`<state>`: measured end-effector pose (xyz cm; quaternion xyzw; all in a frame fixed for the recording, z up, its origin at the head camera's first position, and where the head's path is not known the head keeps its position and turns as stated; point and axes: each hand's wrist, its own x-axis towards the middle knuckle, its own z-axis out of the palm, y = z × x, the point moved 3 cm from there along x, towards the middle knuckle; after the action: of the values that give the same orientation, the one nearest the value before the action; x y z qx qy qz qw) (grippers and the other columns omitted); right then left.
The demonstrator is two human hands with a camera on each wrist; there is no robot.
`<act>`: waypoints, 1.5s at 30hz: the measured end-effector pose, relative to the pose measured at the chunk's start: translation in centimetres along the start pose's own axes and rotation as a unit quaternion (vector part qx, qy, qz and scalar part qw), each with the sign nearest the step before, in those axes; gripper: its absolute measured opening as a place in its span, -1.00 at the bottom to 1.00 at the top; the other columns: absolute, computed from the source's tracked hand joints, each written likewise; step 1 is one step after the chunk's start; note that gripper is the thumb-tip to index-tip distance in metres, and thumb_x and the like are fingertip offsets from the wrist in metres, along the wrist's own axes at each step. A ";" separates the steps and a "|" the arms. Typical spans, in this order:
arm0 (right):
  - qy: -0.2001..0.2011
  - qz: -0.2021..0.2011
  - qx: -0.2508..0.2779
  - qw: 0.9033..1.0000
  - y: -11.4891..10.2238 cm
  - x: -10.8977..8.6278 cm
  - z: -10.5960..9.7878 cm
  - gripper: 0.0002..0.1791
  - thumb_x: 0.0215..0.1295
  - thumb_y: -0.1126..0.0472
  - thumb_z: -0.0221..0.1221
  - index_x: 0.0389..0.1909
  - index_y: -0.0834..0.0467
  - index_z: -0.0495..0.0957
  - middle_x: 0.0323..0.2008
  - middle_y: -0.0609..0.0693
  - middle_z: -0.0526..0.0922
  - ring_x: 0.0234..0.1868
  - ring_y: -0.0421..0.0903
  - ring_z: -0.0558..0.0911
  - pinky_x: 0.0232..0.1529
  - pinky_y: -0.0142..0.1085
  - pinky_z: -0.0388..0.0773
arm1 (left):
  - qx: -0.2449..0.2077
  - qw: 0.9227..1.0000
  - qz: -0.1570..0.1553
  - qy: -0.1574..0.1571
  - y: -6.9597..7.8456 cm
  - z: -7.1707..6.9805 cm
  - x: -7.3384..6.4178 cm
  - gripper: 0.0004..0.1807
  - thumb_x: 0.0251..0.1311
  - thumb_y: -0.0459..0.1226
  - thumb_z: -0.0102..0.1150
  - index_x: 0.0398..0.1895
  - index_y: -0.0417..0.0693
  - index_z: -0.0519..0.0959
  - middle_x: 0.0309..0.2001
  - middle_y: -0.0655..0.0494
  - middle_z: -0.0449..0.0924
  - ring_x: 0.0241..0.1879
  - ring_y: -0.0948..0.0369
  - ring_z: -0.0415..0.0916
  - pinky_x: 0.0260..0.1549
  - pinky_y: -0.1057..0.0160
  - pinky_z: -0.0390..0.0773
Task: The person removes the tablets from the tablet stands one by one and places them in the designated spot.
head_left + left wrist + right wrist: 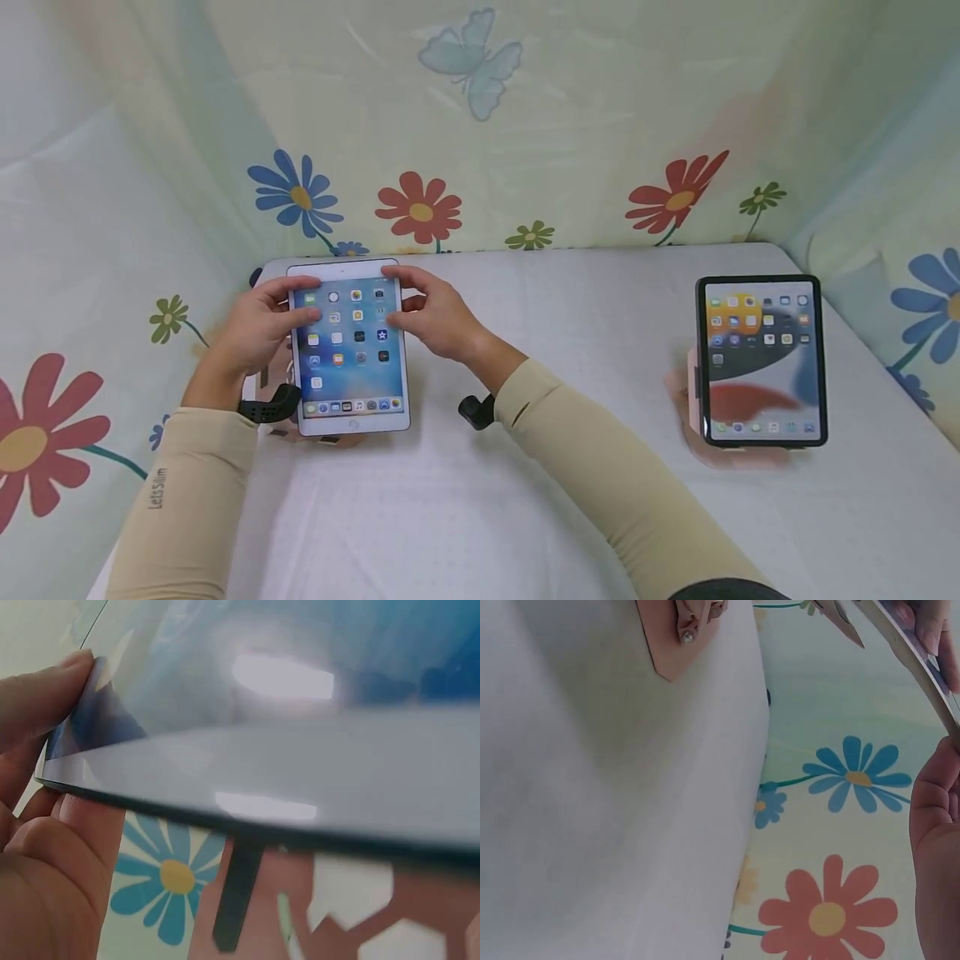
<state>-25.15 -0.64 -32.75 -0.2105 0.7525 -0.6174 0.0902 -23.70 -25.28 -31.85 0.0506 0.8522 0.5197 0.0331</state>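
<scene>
A white-framed tablet with a lit screen of app icons stands upright on the left of the table, facing me. My left hand grips its upper left edge, thumb and a finger over the front and other fingers behind it. On the opposite edge my right hand pinches the upper right side in the same way. Behind and below the tablet is a pink stand, mostly hidden in the head view. Its hexagonal cutouts and a dark strip show under the tablet's edge in the left wrist view.
A second tablet in a black case leans on another pink stand at the right of the white-covered table. A flowered curtain hangs behind and at both sides. Black wrist cameras are strapped to both wrists.
</scene>
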 end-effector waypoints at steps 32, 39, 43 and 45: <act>0.028 0.010 -0.006 1.000 1.2 -4.2 -5.8 -0.32 0.30 0.40 0.26 0.43 0.07 0.35 0.18 0.06 0.44 -0.05 0.06 0.59 -0.06 -0.19 0.66 | 0.001 0.999 0.024 -0.021 2.2 5.9 0.7 -0.54 0.32 -0.23 0.30 0.27 -0.07 0.54 0.20 -0.06 0.47 -0.03 -0.05 0.50 -0.12 0.30 0.64; 0.038 0.025 -0.003 0.999 1.7 -5.1 -6.7 -0.33 0.30 0.40 0.26 0.43 0.09 0.35 0.17 0.08 0.45 -0.05 0.08 0.61 -0.06 -0.18 0.67 | -0.029 0.999 0.006 -0.035 2.3 7.3 0.8 -0.53 0.30 -0.22 0.32 0.27 -0.05 0.54 0.19 -0.06 0.46 -0.02 -0.06 0.54 -0.13 0.14 0.68; 0.040 0.023 -0.005 0.999 2.1 -5.6 -7.3 -0.32 0.30 0.41 0.26 0.43 0.11 0.34 0.19 0.10 0.45 -0.05 0.08 0.60 -0.07 -0.17 0.67 | -0.032 0.999 -0.002 -0.036 2.5 8.2 0.9 -0.53 0.30 -0.22 0.33 0.27 -0.02 0.55 0.19 -0.05 0.47 -0.03 -0.04 0.57 -0.12 0.12 0.67; 0.043 0.023 -0.006 0.999 2.3 -5.8 -7.6 -0.33 0.30 0.41 0.25 0.43 0.12 0.34 0.19 0.11 0.45 -0.06 0.09 0.60 -0.07 -0.18 0.67 | -0.035 0.999 0.000 -0.037 2.7 8.6 1.0 -0.53 0.30 -0.22 0.33 0.27 -0.01 0.56 0.19 -0.04 0.47 -0.03 -0.03 0.58 -0.11 0.12 0.67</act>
<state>-23.46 8.93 -34.02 -0.1673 0.7639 -0.6192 0.0707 -23.62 -16.34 -33.42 0.0681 0.8318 0.5468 0.0663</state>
